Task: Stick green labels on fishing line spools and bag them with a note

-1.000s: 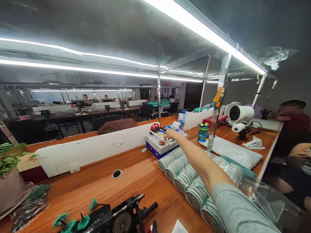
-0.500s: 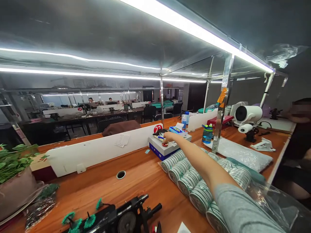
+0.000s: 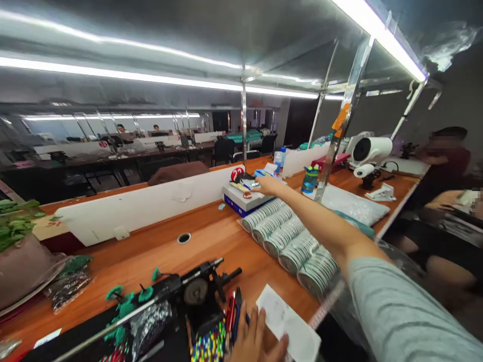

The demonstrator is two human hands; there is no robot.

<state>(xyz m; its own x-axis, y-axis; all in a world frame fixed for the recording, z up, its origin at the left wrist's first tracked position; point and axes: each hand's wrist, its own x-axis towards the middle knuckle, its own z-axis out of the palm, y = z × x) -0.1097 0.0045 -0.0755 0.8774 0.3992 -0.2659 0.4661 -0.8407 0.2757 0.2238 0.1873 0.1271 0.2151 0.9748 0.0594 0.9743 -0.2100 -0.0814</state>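
My right hand [image 3: 268,185] reaches far forward over a grey and blue box [image 3: 241,202] on the wooden bench. Its fingers are closed at a small pale item among the things on the lid; I cannot make out what it is. A small red round item [image 3: 247,195] lies beside it on the lid. My left hand [image 3: 253,336] is low in the view with its fingers apart, between dark-handled pliers [image 3: 237,309] and a white paper sheet [image 3: 289,322]. A red-handled tool [image 3: 230,314] and many coloured small pieces [image 3: 209,344] lie left of it.
Rows of stacked, plastic-wrapped discs [image 3: 279,226] lie under my right arm. A black machine [image 3: 196,291] with green brushes stands front left, a potted plant [image 3: 22,271] at the left edge. Beyond are a blue bottle [image 3: 310,180] and a metal post [image 3: 345,118]. People sit at the right.
The view has tilted down and turned slightly right. My left hand has come into view at the bottom. My right hand stays at the box, now by a small pale item.
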